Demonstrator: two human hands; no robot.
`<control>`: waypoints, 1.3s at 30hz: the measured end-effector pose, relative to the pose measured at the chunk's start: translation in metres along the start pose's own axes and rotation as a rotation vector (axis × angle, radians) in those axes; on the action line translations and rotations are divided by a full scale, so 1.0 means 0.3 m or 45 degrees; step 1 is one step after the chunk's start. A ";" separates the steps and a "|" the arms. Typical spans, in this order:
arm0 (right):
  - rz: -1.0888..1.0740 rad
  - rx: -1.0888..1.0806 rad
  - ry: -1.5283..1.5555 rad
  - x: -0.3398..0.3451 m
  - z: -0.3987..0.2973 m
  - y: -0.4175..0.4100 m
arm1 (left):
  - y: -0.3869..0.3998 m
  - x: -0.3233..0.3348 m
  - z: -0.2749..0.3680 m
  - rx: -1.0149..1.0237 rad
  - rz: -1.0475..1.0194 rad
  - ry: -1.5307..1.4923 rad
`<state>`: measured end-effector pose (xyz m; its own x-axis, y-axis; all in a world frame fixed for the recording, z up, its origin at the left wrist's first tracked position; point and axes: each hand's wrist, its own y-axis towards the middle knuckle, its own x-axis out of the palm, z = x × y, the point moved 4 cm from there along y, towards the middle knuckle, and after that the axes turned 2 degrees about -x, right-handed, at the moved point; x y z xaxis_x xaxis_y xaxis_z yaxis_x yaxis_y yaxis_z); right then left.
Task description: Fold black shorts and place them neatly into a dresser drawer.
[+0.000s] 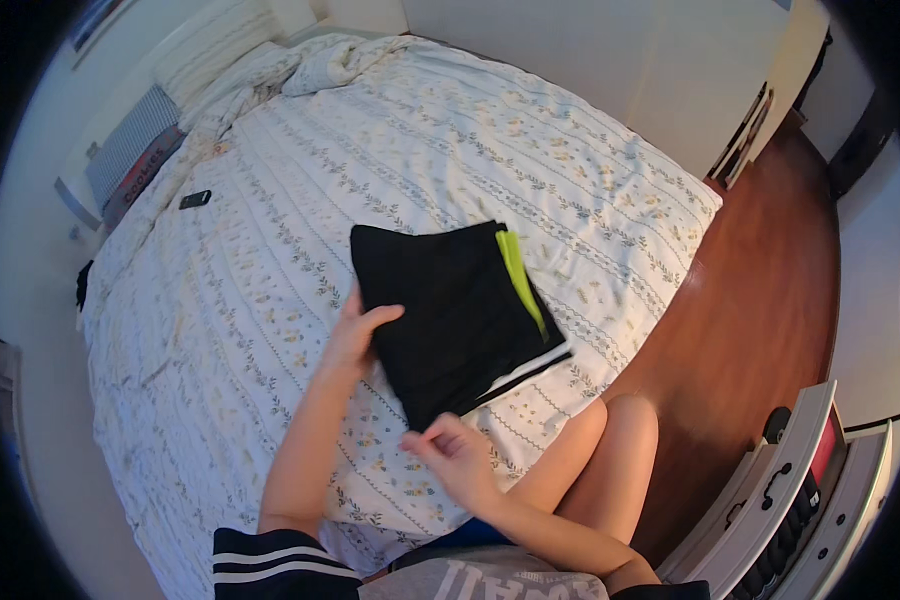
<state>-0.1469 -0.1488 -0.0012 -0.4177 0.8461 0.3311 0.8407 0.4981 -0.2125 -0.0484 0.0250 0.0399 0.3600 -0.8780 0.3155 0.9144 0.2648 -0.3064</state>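
Observation:
A folded black garment [442, 300] with a lime-green strip and a white edge on its right side is held over the bed, near the middle of the picture. My left hand [358, 330] grips its left edge, the thumb on top and the fingers hidden beneath. At the garment's bottom corner is my right hand [454, 454], with thumb and forefinger close together; whether they pinch the cloth cannot be told. Beneath the garment spreads a white bedspread [270, 247] with leaf and flower stripes.
A dark phone [195, 199] lies on the bed at the left, near a checked pillow [135, 139]. At the lower right, an open white drawer [784, 495] holds dark rolled items. Reddish wooden floor [765, 277] runs along the bed's right side.

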 end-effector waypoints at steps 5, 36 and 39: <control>-0.291 -0.691 -0.445 0.027 -0.275 0.114 | -0.052 -0.327 0.017 -0.166 0.101 0.183; -0.117 0.716 -0.154 -0.072 -0.244 0.349 | -0.392 0.070 -0.109 0.670 0.297 1.876; -0.144 0.596 -0.217 -0.002 -0.300 0.364 | -0.346 0.080 -0.098 0.747 0.603 1.767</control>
<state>-0.0239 -0.1119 0.0581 -0.5801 0.7816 0.2293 0.5590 0.5867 -0.5860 -0.1400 -0.0352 0.0527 0.4803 -0.2535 -0.8397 0.8328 0.4322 0.3459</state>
